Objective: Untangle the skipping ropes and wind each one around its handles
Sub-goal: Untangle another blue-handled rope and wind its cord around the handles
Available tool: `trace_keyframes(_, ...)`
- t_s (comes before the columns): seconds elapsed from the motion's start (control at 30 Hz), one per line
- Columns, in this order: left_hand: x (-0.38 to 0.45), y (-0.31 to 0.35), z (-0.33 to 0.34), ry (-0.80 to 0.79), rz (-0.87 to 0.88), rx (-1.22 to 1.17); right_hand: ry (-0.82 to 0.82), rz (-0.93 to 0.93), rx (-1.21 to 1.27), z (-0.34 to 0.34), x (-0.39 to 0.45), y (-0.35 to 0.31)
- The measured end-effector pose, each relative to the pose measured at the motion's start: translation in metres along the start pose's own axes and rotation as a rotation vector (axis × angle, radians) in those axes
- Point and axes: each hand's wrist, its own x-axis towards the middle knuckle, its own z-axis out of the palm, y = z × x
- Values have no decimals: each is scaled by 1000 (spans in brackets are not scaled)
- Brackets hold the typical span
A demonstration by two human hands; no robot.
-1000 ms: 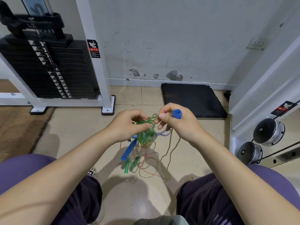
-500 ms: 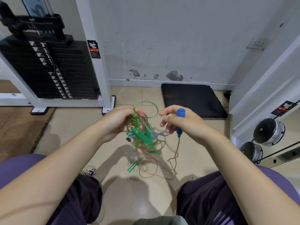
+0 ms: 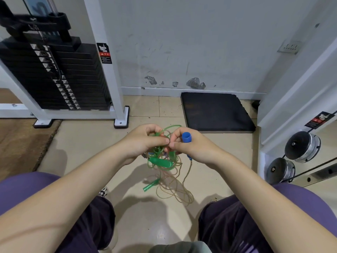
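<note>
Green translucent cord makes up most of the tangle (image 3: 160,154), which I hold up in front of me, between my knees and above the tiled floor (image 3: 82,143), so that loose loops hang free and the crossings can be read. My left hand (image 3: 144,141) is curled around the upper part of the knot, thumb and fingertips pinching green strands. My right hand (image 3: 187,145) grips the blue handle (image 3: 186,137), whose open end stands up between thumb and forefinger, while its fingertips pinch a strand just beside the left thumb. Holding the handle fixes one rope end, which I judge makes that rope traceable through the knot.

One green handle (image 3: 161,162) lies across the middle of the tangle; a second green handle (image 3: 151,185) dangles lower. A thin tan cord (image 3: 175,190) trails in loops below, its lowest coils apparently on the floor.

Surroundings: a weight stack (image 3: 54,75) in a white frame to the left, a black mat (image 3: 217,112) against the wall ahead, two weight plates (image 3: 300,148) at the right. None is near the ropes. The obstruction is the interwoven green and tan loops themselves; no rope is wound yet.
</note>
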Motion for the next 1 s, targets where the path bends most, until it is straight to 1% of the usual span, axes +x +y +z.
trace_keyframes(0.17,4,1,0,67,71,-155,-29,29,107,1,0,2)
trace_keyframes(0.27,3,2,0,85,59,-235,-34,17,172,2,-1,0)
trace_keyframes(0.33,3,2,0,74,28,-233,-32,24,167,1,-2,-3)
trace_keyframes(0.43,4,2,-2,62,-9,-176,-2,65,74,-1,-2,-7)
trace_keyframes(0.5,2,6,-4,52,-13,-59,33,65,-34,-4,-2,-9)
trace_keyframes(0.6,-1,12,-7,36,-25,100,72,38,-76,-11,-3,-12)
trace_keyframes(0.67,0,13,-11,87,-30,165,77,30,-107,-16,-4,-14)
trace_keyframes(0.73,2,14,-19,163,-28,174,79,18,-142,-19,-6,-13)
trace_keyframes(0.83,6,15,-31,315,-82,116,170,-2,-157,-25,-5,-10)
trace_keyframes(0.87,7,13,-33,359,-100,145,200,-14,-135,-27,-4,-8)
trace_keyframes(0.9,9,11,-33,381,-113,222,222,-24,-108,-29,-4,-8)
trace_keyframes(0.93,10,7,-33,371,-118,310,234,-36,-84,-29,-4,-8)
trace_keyframes(1.0,13,-1,-31,267,-124,398,218,-62,-82,-28,-5,-9)
